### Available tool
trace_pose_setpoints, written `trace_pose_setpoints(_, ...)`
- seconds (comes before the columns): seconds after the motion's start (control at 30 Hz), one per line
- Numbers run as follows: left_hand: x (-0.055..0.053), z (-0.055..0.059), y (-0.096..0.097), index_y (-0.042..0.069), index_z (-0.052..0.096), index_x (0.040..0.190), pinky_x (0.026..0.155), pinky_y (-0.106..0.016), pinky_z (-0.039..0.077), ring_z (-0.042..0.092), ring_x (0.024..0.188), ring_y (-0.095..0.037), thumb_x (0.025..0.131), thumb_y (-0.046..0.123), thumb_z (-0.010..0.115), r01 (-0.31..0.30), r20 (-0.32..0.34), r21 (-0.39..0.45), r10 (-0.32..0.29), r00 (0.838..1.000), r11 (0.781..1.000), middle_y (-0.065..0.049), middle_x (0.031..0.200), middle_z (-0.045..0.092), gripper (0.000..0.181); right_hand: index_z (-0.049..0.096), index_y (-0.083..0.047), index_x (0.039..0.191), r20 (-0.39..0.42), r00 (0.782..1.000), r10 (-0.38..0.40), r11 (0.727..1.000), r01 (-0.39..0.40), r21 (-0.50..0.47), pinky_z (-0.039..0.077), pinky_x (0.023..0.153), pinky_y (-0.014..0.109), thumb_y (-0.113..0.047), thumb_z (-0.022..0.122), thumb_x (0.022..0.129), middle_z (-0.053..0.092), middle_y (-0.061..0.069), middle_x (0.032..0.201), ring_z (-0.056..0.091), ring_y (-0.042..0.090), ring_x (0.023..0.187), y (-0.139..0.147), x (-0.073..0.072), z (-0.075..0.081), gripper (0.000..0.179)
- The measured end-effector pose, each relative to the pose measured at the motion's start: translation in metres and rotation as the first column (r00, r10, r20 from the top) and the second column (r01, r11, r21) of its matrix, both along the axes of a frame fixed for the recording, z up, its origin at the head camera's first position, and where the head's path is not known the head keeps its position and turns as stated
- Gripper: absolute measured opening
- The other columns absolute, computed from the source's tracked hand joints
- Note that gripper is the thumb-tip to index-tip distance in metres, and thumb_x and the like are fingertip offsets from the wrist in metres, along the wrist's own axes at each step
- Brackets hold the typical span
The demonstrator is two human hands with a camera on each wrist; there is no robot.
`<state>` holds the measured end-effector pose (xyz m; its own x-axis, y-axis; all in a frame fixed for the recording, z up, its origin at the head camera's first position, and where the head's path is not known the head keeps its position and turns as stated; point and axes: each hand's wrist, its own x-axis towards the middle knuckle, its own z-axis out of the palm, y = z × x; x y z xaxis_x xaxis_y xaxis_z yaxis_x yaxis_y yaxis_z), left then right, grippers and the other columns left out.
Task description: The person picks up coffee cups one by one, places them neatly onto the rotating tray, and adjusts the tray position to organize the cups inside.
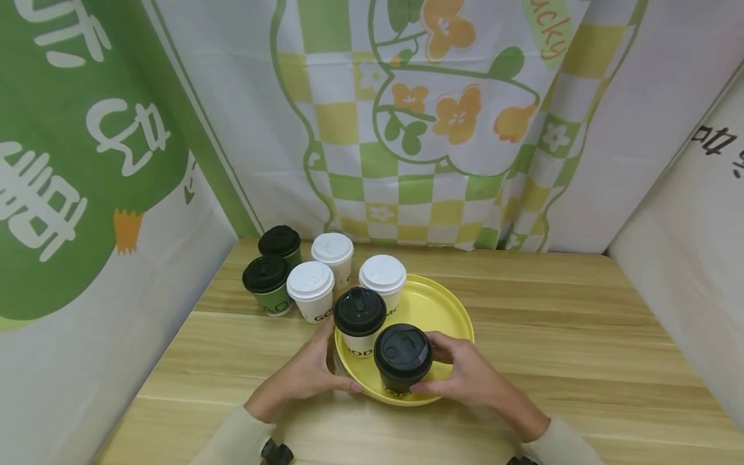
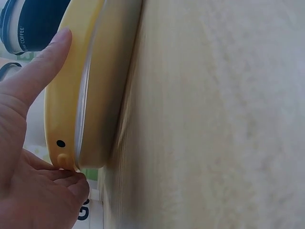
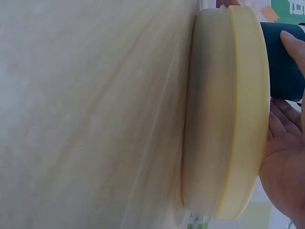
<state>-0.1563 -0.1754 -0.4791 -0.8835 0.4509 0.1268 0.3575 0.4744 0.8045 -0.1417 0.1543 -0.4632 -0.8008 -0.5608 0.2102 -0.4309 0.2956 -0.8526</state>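
Note:
A round yellow tray (image 1: 444,303) stands on the wooden table. My left hand (image 1: 310,371) holds its left edge, with the thumb (image 2: 45,64) along the outer rim and the fingers bent at the side. My right hand (image 1: 465,374) grips a dark paper coffee cup (image 1: 403,358) with a black lid, upright at the tray's front; thumb and fingers lie on either side of it. Beside that cup, a pale coffee cup with a black lid (image 1: 360,311) stands on the tray, close to my left fingers. Behind it is a white coffee cup (image 1: 383,274) with a white lid, partly hidden.
Left of the tray, two white-lidded cups (image 1: 310,281) and two green cups with black lids (image 1: 266,274) stand grouped on the wooden table (image 1: 569,349). A patterned cloth (image 1: 430,194) hangs along the back, with printed cloth walls on both sides.

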Motion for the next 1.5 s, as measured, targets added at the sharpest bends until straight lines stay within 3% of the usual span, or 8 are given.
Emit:
trace_pose_setpoints(0.4, -0.001, 0.000, 0.001, 0.020, 0.008, 0.171, 0.134, -0.059, 0.015, 0.018, 0.164, -0.034, 0.064, 0.046, 0.102, 0.010, -0.002, 0.016, -0.010, 1.000, 1.000, -0.012, 0.178, 0.017, 0.145, 0.060, -0.010, 0.141, -0.014, 0.999, 0.044, 0.998, -0.044, -0.034, 0.056, 0.110, 0.028, -0.028, 0.094, 0.081, 0.069, 0.009, 0.140, 0.070, 0.021, 0.127, -0.010, -0.002, -0.001, 0.071)
trace_pose_setpoints(0.8, 0.001, 0.000, -0.001, 0.017, 0.010, 0.171, 0.134, -0.061, 0.015, 0.019, 0.164, -0.037, 0.063, 0.047, 0.102, 0.005, -0.007, 0.011, -0.005, 1.000, 1.000, -0.014, 0.177, 0.018, 0.145, 0.060, -0.012, 0.142, -0.013, 1.000, 0.027, 0.999, -0.027, 0.018, 0.055, 0.114, 0.034, -0.032, 0.093, 0.082, 0.069, 0.006, 0.142, 0.068, 0.024, 0.130, -0.011, -0.003, -0.002, 0.072)
trace_pose_setpoints(1.03, 0.001, 0.002, -0.002, 0.016, 0.008, 0.171, 0.134, -0.060, 0.014, 0.017, 0.164, -0.037, 0.064, 0.047, 0.101, 0.001, 0.006, -0.011, -0.001, 1.000, 1.000, -0.014, 0.178, 0.016, 0.145, 0.054, -0.016, 0.152, -0.076, 0.996, 0.053, 0.993, -0.045, 0.109, 0.052, 0.118, 0.041, -0.032, 0.086, 0.090, 0.063, 0.002, 0.151, 0.063, 0.024, 0.137, 0.008, -0.010, 0.013, 0.071)
trace_pose_setpoints(1.1, 0.002, 0.004, -0.005, 0.014, 0.008, 0.171, 0.134, -0.061, 0.014, 0.017, 0.164, -0.038, 0.066, 0.048, 0.100, -0.010, 0.025, -0.030, 0.011, 1.000, 1.000, -0.015, 0.178, 0.016, 0.144, 0.058, -0.011, 0.149, -0.108, 0.994, 0.002, 0.996, 0.008, 0.091, 0.053, 0.117, 0.041, -0.027, 0.080, 0.095, 0.065, 0.009, 0.148, 0.065, 0.028, 0.134, 0.016, -0.018, 0.018, 0.060)
trace_pose_setpoints(1.2, 0.005, 0.007, -0.011, 0.009, 0.010, 0.170, 0.132, -0.062, 0.018, 0.020, 0.163, -0.040, 0.069, 0.047, 0.099, -0.024, 0.057, -0.048, 0.027, 0.998, 0.999, -0.018, 0.176, 0.018, 0.140, 0.065, -0.003, 0.139, -0.118, 0.980, -0.162, 0.985, 0.167, 0.031, 0.059, 0.110, 0.040, -0.021, 0.072, 0.102, 0.070, 0.019, 0.137, 0.070, 0.034, 0.126, 0.028, -0.037, 0.020, 0.043)
trace_pose_setpoints(1.3, 0.009, 0.009, -0.019, 0.002, 0.017, 0.168, 0.130, -0.063, 0.026, 0.027, 0.160, -0.045, 0.075, 0.042, 0.096, -0.045, 0.063, -0.075, 0.050, 0.997, 0.996, -0.024, 0.173, 0.026, 0.128, 0.068, 0.000, 0.134, -0.108, 0.930, -0.350, 0.934, 0.355, 0.029, 0.062, 0.103, 0.042, -0.022, 0.067, 0.106, 0.073, 0.022, 0.130, 0.073, 0.036, 0.119, 0.038, -0.059, 0.018, 0.036)
trace_pose_setpoints(1.37, 0.011, 0.009, -0.025, -0.001, 0.022, 0.166, 0.128, -0.063, 0.030, 0.032, 0.157, -0.047, 0.080, 0.037, 0.093, -0.056, 0.066, -0.087, 0.062, 0.996, 0.995, -0.027, 0.170, 0.032, 0.118, 0.068, 0.000, 0.134, -0.088, 0.900, -0.428, 0.899, 0.433, 0.061, 0.063, 0.101, 0.047, -0.023, 0.064, 0.107, 0.074, 0.021, 0.130, 0.072, 0.037, 0.119, 0.044, -0.072, 0.014, 0.036)
trace_pose_setpoints(1.5, 0.013, 0.010, -0.034, -0.007, 0.030, 0.162, 0.126, -0.062, 0.034, 0.040, 0.152, -0.049, 0.089, 0.029, 0.086, -0.076, 0.080, -0.092, 0.084, 0.993, 0.993, -0.030, 0.165, 0.039, 0.099, 0.067, -0.003, 0.140, -0.012, 0.874, -0.486, 0.865, 0.483, 0.137, 0.060, 0.104, 0.052, -0.026, 0.061, 0.109, 0.071, 0.019, 0.136, 0.068, 0.037, 0.125, 0.051, -0.087, 0.005, 0.039)
